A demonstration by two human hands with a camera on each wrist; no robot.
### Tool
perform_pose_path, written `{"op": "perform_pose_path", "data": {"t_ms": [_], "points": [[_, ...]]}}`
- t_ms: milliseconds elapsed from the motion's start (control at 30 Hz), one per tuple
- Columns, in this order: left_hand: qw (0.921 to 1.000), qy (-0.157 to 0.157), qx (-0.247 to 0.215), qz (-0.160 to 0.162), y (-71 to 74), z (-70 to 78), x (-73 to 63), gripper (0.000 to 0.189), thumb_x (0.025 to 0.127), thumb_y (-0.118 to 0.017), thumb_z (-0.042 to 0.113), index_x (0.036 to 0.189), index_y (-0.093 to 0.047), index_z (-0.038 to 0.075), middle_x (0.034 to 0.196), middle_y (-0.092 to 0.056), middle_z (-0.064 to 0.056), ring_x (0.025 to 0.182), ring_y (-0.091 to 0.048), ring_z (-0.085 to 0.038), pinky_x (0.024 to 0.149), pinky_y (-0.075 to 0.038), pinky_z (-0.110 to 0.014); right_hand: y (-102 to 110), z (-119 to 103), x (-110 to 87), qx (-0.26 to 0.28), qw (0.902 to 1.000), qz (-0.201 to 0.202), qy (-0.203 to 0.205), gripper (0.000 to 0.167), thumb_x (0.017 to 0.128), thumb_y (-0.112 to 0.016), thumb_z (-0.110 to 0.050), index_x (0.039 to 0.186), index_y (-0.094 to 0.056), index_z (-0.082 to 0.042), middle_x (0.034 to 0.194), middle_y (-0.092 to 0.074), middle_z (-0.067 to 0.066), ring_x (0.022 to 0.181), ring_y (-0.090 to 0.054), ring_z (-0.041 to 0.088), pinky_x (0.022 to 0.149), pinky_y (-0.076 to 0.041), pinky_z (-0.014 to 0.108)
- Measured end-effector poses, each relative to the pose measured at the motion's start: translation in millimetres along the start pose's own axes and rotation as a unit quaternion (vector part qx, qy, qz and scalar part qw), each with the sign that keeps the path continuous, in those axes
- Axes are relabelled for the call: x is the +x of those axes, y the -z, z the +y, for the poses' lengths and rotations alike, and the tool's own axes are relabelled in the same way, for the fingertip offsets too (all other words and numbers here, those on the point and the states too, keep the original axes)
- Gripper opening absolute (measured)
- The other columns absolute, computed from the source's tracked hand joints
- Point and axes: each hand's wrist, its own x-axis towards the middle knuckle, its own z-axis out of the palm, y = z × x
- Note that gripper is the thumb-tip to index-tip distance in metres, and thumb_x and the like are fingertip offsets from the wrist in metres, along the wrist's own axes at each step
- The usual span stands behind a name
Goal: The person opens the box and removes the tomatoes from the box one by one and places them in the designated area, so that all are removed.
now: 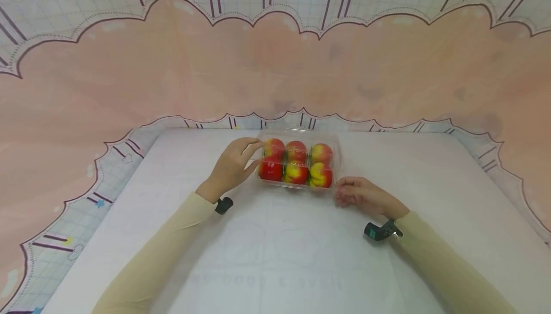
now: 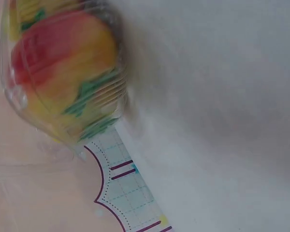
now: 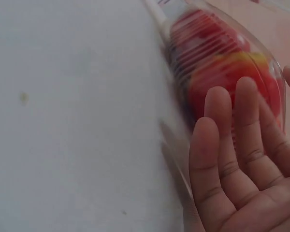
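A clear plastic box stands on the white table with several red-and-yellow apples in two rows, seen through its lid. My left hand is at the box's left side, fingers extended and fingertips at its edge; whether they touch cannot be told. At the front right corner is my right hand, its fingers loosely bent. The right wrist view shows the relaxed fingers in front of the ribbed box wall, holding nothing. In the left wrist view the ribbed box end appears, but the left hand does not.
The white table spreads in front of the box and to both sides. Behind it hangs a patterned curtain-like cloth in peach and pale blue, which also borders the table's left and right. Small dark cameras sit on both wrists.
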Motion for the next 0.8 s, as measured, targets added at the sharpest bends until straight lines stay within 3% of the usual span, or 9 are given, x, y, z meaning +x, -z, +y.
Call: {"op": "perform_pose_path", "data": {"t_ms": [167, 267, 367, 533, 633, 800], "points": [[0.9974, 0.05, -0.052, -0.008, -2.8, -14.1, 4.6, 0.053, 0.078, -0.074, 0.007, 0.127, -0.053, 0.004, 0.123, -0.06, -0.013, 0.115, -0.055, -0.028, 0.103, -0.045, -0.04, 6, -10, 3.8, -0.022, 0.9963, 0.074, -0.037, 0.036, 0.1, -0.042, -0.016, 0.131, -0.038, 0.003, 0.102, -0.064, -0.003, 0.091, -0.062, 0.012, 0.085, -0.054, 0.021], [0.9908, 0.09, -0.099, -0.021, -6.5, -21.5, 8.5, 0.056, 0.079, -0.073, 0.006, 0.131, -0.051, 0.004, 0.129, -0.058, -0.013, 0.119, -0.053, -0.028, 0.106, -0.043, -0.041, 9, -17, 8.2, -0.017, 0.9929, 0.111, -0.037, 0.045, 0.1, -0.043, -0.018, 0.137, -0.031, 0.005, 0.101, -0.065, -0.007, 0.091, -0.063, 0.01, 0.084, -0.055, 0.021], [0.9773, 0.135, -0.16, -0.036, -11.1, -28.1, 13.4, 0.057, 0.081, -0.07, 0.004, 0.134, -0.049, 0.005, 0.131, -0.056, -0.014, 0.12, -0.052, -0.029, 0.108, -0.041, -0.042, 14, -22, 13.8, -0.012, 0.9899, 0.137, -0.034, 0.048, 0.1, -0.044, -0.021, 0.138, -0.029, 0.005, 0.099, -0.064, -0.009, 0.091, -0.062, 0.01, 0.084, -0.055, 0.021], [0.9476, 0.209, -0.233, -0.064, -19.5, -39.1, 21.8, 0.054, 0.086, -0.064, 0.002, 0.137, -0.046, 0.004, 0.131, -0.055, -0.019, 0.119, -0.052, -0.034, 0.107, -0.041, -0.047, 19, -27, 22.8, -0.046, 0.9852, 0.161, -0.038, 0.053, 0.1, -0.044, -0.027, 0.141, -0.029, 0.004, 0.104, -0.058, -0.006, 0.093, -0.06, 0.008, 0.085, -0.053, 0.017], [0.9341, 0.241, -0.25, -0.082, -24.2, -46.0, 26.4, 0.05, 0.089, -0.06, 0.002, 0.136, -0.045, 0.0, 0.13, -0.055, -0.023, 0.119, -0.052, -0.037, 0.105, -0.042, -0.048, 20, -29, 29.1, -0.05, 0.9829, 0.172, -0.044, 0.053, 0.099, -0.045, -0.024, 0.142, -0.029, 0.004, 0.106, -0.055, -0.002, 0.09, -0.06, 0.007, 0.084, -0.053, 0.016], [0.9172, 0.278, -0.271, -0.089, -28.5, -53.7, 32.4, 0.043, 0.091, -0.055, 0.0, 0.133, -0.047, -0.005, 0.125, -0.058, -0.026, 0.119, -0.053, -0.037, 0.105, -0.043, -0.047, 17, -32, 36.3, -0.005, 0.9811, 0.185, -0.055, 0.052, 0.098, -0.047, -0.018, 0.141, -0.028, 0.003, 0.098, -0.055, 0.0, 0.081, -0.06, 0.009, 0.078, -0.055, 0.016]]}}
